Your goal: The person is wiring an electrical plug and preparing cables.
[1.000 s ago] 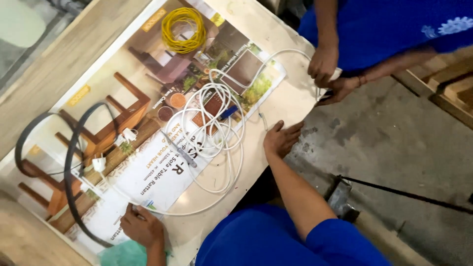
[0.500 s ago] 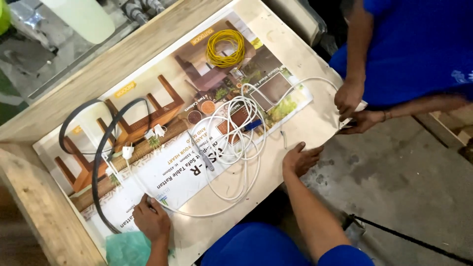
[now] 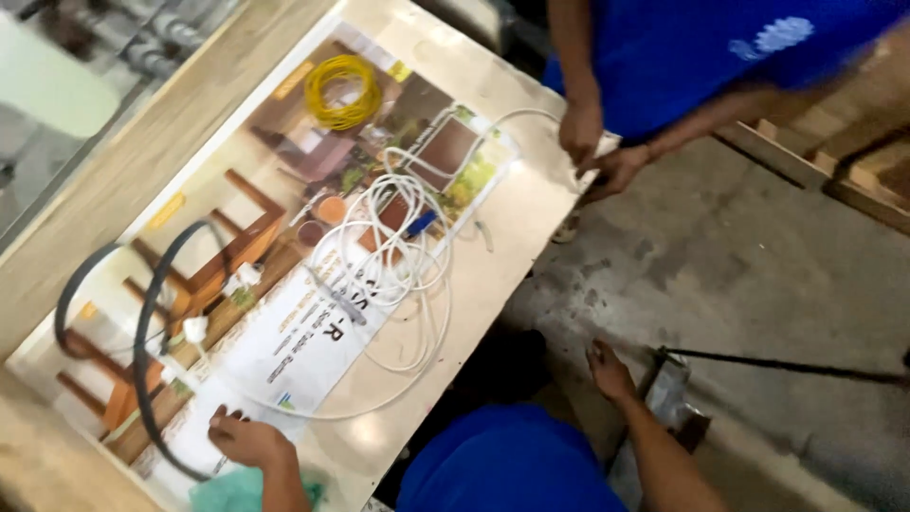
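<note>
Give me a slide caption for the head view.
Left hand rests on a poster-covered table beside white cable; right hand hangs off its edge.

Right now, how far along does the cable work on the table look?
Done: the yellow wire lies coiled. In hand: the left hand presses the poster beside the black cable; a co-worker's hands hold the white cable's end. Left: the white cable sprawls in loose loops. The right hand hangs off the table, empty.

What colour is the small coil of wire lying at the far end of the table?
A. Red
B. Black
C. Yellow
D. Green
C: the small coil of wire at the far end of the table is bright yellow, apart from the loose white cable in the middle.
</note>
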